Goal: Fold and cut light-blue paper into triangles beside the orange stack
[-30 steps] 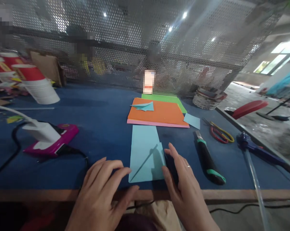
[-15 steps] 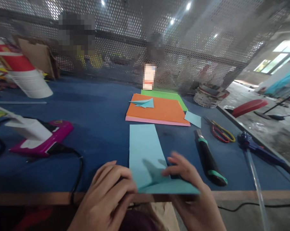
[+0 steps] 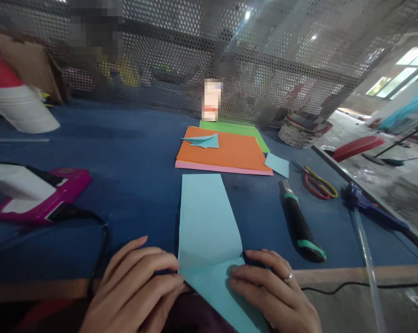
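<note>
A light blue paper strip lies on the blue table, its near end hanging over the front edge. My left hand rests at the strip's near left corner, fingers curled and pressing on its edge. My right hand, with a ring, lies flat on the strip's near right part, fingertips holding it down.
Behind the strip lies a stack of orange, pink and green sheets with a small blue folded piece. A utility knife, scissors and a blue tool lie right. A pink glue gun sits left, paper cups far left.
The diagonal fold seen a second ago has been opened out. The strip was pulled toward me, so its near end now hangs over the table edge under both hands.
</note>
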Demonstrator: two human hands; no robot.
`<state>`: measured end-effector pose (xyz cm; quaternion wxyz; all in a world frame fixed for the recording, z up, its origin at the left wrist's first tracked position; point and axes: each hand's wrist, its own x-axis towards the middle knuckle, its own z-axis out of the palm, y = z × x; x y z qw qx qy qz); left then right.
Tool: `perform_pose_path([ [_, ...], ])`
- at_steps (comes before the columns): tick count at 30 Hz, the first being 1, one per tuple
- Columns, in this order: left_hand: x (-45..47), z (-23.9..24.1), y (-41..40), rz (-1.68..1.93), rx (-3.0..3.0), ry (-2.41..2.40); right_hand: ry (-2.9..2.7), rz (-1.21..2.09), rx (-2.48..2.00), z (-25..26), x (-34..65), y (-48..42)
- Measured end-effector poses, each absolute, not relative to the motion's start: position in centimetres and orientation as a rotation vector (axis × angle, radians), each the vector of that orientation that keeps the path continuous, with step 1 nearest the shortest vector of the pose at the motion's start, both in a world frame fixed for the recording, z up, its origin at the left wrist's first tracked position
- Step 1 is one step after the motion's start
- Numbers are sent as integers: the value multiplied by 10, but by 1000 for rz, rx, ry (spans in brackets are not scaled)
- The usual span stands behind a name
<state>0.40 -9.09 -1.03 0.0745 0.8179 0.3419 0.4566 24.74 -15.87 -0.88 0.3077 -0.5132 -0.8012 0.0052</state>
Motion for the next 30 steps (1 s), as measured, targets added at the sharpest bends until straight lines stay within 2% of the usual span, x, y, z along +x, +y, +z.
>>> perform_pose_path([
  [4,4,-10,-91,1349,2478,1050,-2148,9,-1277,-10,249,-157],
  [9,3,-14,-89,1342,2526,996,-2060,80,-1384,-4,238,-161],
  [15,3,-16,-89,1290,2596,991,-2055,-22,-1380,-3,237,-154],
  [19,3,-15,-87,1270,2596,1008,-2125,-193,-1205,-3,242,-138],
  [30,3,-8,-69,1202,2760,1040,-2106,-143,-1281,9,233,-123],
])
